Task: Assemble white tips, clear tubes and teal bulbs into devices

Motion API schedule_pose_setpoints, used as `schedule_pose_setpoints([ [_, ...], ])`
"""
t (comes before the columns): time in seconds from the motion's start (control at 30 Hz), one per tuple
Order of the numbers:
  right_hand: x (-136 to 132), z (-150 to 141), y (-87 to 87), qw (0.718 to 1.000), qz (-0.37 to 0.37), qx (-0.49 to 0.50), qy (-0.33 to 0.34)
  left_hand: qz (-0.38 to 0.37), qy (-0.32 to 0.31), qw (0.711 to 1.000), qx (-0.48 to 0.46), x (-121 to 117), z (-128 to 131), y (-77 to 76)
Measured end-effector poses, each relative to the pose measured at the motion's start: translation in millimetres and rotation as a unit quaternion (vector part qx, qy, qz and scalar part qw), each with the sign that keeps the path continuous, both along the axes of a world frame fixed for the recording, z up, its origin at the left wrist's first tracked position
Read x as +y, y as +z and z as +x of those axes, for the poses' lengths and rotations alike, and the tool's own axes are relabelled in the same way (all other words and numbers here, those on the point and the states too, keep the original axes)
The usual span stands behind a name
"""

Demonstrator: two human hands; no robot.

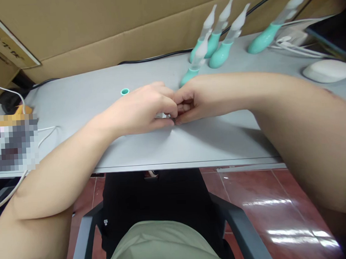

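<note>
Both hands meet at the middle of the grey table (73,100), the left hand (143,109) and right hand (189,103) pinching one small white part (164,115) between fingertips, seemingly light, stiff, best gripped by its edges.

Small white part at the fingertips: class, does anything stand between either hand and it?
Nothing visible does. The left hand and right hand meet on the small white part and pinch it from both sides; the teal ring lies apart behind.
</note>
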State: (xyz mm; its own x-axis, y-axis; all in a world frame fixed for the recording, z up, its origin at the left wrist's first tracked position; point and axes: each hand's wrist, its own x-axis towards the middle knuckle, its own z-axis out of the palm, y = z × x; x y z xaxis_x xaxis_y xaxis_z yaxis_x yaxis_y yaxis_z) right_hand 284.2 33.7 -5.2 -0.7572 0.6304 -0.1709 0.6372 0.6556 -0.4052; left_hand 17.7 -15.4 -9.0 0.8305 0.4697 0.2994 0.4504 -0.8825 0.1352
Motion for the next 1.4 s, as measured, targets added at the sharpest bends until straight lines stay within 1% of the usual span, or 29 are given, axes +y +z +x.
schedule_pose_setpoints([
  [0.13, 1.9, 2.4, -3.2, 1.0, 0.004, -0.008, -0.01, -0.004, 0.004, 1.0, 0.002, -0.7, -0.7, 1.2],
  [0.3, -4.1, -1.6, 2.5, 1.0, 0.018, -0.016, 0.001, 0.006, -0.011, 1.0, -0.025, -3.2, -2.3, 2.5],
  [0.47, -7.1, -2.0, 10.7, 1.0, -0.004, 0.008, -0.007, 0.021, -0.027, 0.996, -0.086, 1.2, -6.0, -5.4],
  [0.57, -7.8, 3.1, 17.5, 0.999, -0.017, 0.04, -0.008, 0.03, -0.035, 0.993, -0.111, 5.7, -7.5, -10.6],
  [0.67, -9.7, 8.6, 26.1, 0.994, 0.004, 0.104, -0.014, 0.041, -0.037, 0.989, -0.141, 8.7, -7.5, -12.7],
  [0.7, -10.4, 9.9, 28.9, 0.991, 0.017, 0.129, -0.028, 0.043, -0.041, 0.986, -0.154, 9.4, -7.5, -12.9],
  [0.77, -11.8, 11.7, 33.7, 0.981, 0.037, 0.173, -0.08, 0.048, -0.041, 0.982, -0.176, 10.8, -7.5, -12.7],
  [0.87, -12.2, 13.1, 37.2, 0.966, 0.054, 0.196, -0.159, 0.073, -0.015, 0.982, -0.174, 12.0, -7.5, -11.9],
  [0.93, -11.0, 14.0, 37.1, 0.962, 0.062, 0.194, -0.179, 0.084, 0.004, 0.982, -0.168, 11.8, -7.3, -11.2],
  [1.13, -7.0, 16.5, 35.5, 0.968, 0.062, 0.189, -0.156, 0.14, 0.045, 0.97, -0.193, 14.2, -6.3, -15.0],
  [1.27, -7.0, 17.4, 37.8, 0.965, 0.064, 0.191, -0.17, 0.167, 0.08, 0.96, -0.212, 19.5, -5.8, -20.1],
  [1.4, -7.1, 17.7, 39.4, 0.962, 0.061, 0.181, -0.193, 0.178, 0.112, 0.95, -0.229, 19.2, -4.1, -20.8],
])
